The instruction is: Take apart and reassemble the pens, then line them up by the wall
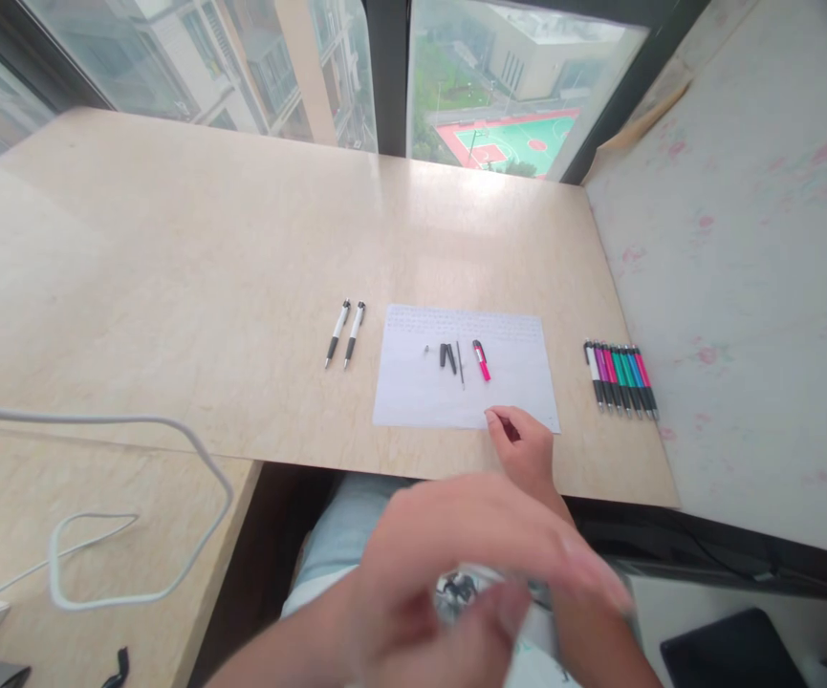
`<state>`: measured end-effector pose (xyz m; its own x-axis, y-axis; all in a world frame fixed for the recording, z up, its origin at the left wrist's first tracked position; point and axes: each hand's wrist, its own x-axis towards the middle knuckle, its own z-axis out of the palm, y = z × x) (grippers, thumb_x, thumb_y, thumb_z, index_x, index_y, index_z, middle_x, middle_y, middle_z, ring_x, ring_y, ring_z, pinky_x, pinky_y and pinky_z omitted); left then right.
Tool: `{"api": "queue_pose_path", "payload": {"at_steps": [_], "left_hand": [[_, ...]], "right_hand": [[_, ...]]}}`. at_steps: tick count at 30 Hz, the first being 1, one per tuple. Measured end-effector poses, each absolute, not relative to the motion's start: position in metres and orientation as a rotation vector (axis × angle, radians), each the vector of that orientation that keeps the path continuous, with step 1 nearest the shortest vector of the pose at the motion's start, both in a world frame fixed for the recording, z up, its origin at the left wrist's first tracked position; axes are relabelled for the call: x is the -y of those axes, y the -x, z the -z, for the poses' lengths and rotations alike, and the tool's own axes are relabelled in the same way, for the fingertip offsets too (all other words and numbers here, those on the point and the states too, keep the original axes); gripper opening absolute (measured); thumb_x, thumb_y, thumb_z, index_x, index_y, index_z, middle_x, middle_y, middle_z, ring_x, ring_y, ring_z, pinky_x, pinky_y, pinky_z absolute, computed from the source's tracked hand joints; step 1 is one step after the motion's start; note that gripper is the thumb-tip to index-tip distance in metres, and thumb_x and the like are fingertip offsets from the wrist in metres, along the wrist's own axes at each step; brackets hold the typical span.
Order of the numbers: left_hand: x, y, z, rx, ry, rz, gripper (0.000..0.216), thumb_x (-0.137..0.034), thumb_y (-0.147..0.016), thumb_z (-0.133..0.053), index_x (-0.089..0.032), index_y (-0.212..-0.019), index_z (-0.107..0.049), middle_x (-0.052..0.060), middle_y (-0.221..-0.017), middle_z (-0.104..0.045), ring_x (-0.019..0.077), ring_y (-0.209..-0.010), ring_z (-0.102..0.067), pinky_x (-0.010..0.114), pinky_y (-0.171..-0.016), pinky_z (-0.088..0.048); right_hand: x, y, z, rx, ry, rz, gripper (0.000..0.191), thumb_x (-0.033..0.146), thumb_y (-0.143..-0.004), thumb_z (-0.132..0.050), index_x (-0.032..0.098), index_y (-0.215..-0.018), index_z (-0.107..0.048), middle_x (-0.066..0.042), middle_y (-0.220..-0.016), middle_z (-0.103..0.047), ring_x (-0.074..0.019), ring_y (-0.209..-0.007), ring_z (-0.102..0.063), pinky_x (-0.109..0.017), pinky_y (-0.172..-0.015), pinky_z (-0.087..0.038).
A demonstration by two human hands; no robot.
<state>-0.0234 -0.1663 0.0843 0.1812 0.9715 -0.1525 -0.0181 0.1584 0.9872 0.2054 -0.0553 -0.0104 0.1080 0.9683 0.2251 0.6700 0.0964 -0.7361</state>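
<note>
My left hand point(456, 545) is raised close to the camera, blurred. Its thumb and fingers curve apart, with nothing visible between them. My right hand point(526, 444) rests at the lower right edge of a sheet of paper point(413, 401), fingertips pinched together; anything in them is too small or hidden to see. On the paper lie pen parts: a pink pen barrel point(482, 361) with a clip, a thin dark refill point(460, 365), a black piece point(443, 355) beside another black piece point(451, 359), and a tiny metallic piece point(425, 350).
Two white-and-black pens point(337, 334) lie left of the paper. A row of several coloured pens point(620, 378) lies to the right, near the wall point(743, 287). A white cable point(223, 478) loops over the lower left table. Windows stand behind the table point(205, 258).
</note>
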Motion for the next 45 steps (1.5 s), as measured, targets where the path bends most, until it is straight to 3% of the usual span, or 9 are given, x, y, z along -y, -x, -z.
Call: {"api": "queue_pose_path", "payload": {"at_steps": [3, 5, 9, 13, 17, 21, 26, 36, 45], "left_hand": [[0.080, -0.009, -0.065, -0.954, -1.219, -0.972, 0.026, -0.040, -0.088, -0.055, -0.019, -0.090, -0.069, 0.010, -0.084, -0.070, 0.0226, -0.074, -0.065, 0.036, -0.065, -0.054], [0.049, -0.023, -0.046, -0.983, -1.171, -1.007, 0.025, -0.037, -0.090, -0.053, -0.017, -0.080, -0.066, 0.007, -0.076, -0.067, 0.0166, -0.066, -0.061, 0.029, -0.061, -0.051], [0.045, -0.024, -0.015, -1.061, -1.067, -0.946, 0.026, -0.039, -0.089, -0.054, -0.016, -0.080, -0.061, 0.002, -0.069, -0.063, 0.0097, -0.050, -0.051, 0.022, -0.046, -0.040], [0.053, -0.017, -0.007, -1.034, -1.037, -0.937, 0.027, -0.041, -0.090, -0.053, -0.016, -0.084, -0.060, 0.002, -0.070, -0.062, 0.0098, -0.051, -0.052, 0.021, -0.047, -0.039], [0.052, -0.018, -0.009, -1.027, -1.087, -0.912, 0.025, -0.039, -0.091, -0.052, -0.016, -0.085, -0.061, 0.003, -0.073, -0.062, 0.0103, -0.054, -0.053, 0.022, -0.049, -0.040], [0.050, -0.018, -0.009, -1.027, -1.080, -0.899, 0.025, -0.039, -0.091, -0.051, -0.016, -0.086, -0.060, 0.003, -0.074, -0.062, 0.0110, -0.056, -0.054, 0.022, -0.050, -0.040], [0.046, -0.021, -0.013, -1.061, -1.018, -0.953, 0.026, -0.040, -0.089, -0.055, -0.016, -0.099, -0.061, 0.004, -0.079, -0.064, 0.0115, -0.058, -0.054, 0.023, -0.052, -0.041], [0.041, -0.026, -0.013, -1.103, -0.722, -1.148, 0.026, -0.035, -0.080, -0.068, -0.013, -0.094, -0.067, 0.002, -0.072, -0.063, 0.0113, -0.063, -0.054, 0.023, -0.059, -0.044], [0.036, -0.024, -0.008, -0.847, -0.371, -1.186, 0.017, -0.027, -0.082, -0.068, -0.014, -0.093, -0.066, 0.005, -0.088, -0.066, 0.0114, -0.071, -0.061, 0.022, -0.064, -0.044]], "right_hand": [[0.053, -0.204, 0.008, 1.589, 1.661, -0.505, 0.022, 0.032, -0.089, -0.054, 0.018, -0.079, -0.069, -0.004, -0.072, -0.069, -0.0162, -0.061, -0.060, -0.027, -0.060, -0.047], [0.049, -0.202, 0.006, 1.578, 1.677, -0.435, 0.023, 0.031, -0.090, -0.052, 0.018, -0.081, -0.068, -0.004, -0.073, -0.068, -0.0160, -0.061, -0.058, -0.028, -0.061, -0.046], [0.033, -0.197, 0.006, 1.619, 1.763, -0.241, 0.024, 0.032, -0.091, -0.048, 0.017, -0.089, -0.067, -0.004, -0.074, -0.064, -0.0161, -0.061, -0.054, -0.028, -0.062, -0.043], [0.011, -0.191, 0.010, 1.638, 1.928, -0.105, 0.025, 0.037, -0.087, -0.053, 0.017, -0.095, -0.065, -0.006, -0.079, -0.063, -0.0174, -0.065, -0.054, -0.026, -0.054, -0.033], [-0.004, -0.187, 0.007, 1.642, 2.077, -0.096, 0.017, 0.033, -0.084, -0.057, 0.019, -0.088, -0.064, -0.005, -0.077, -0.063, -0.0142, -0.056, -0.049, -0.025, -0.050, -0.025], [-0.006, -0.191, -0.004, 1.589, 2.047, -0.223, 0.013, 0.030, -0.082, -0.057, 0.019, -0.077, -0.062, -0.003, -0.070, -0.063, -0.0148, -0.056, -0.051, -0.026, -0.052, -0.032], [0.019, -0.190, -0.021, 1.491, 1.665, -0.655, 0.020, 0.035, -0.086, -0.056, 0.018, -0.087, -0.065, -0.004, -0.073, -0.066, -0.0154, -0.061, -0.058, -0.026, -0.058, -0.047], [0.038, -0.175, -0.045, 1.800, 1.363, -0.870, 0.014, 0.028, -0.088, -0.055, 0.020, -0.094, -0.066, -0.003, -0.080, -0.065, -0.0124, -0.062, -0.058, -0.023, -0.056, -0.048], [-0.016, -0.185, -0.013, 1.879, 1.787, -0.438, 0.022, 0.017, -0.086, -0.051, 0.019, -0.101, -0.067, -0.005, -0.091, -0.066, -0.0149, -0.067, -0.059, -0.029, -0.070, -0.045]]}}
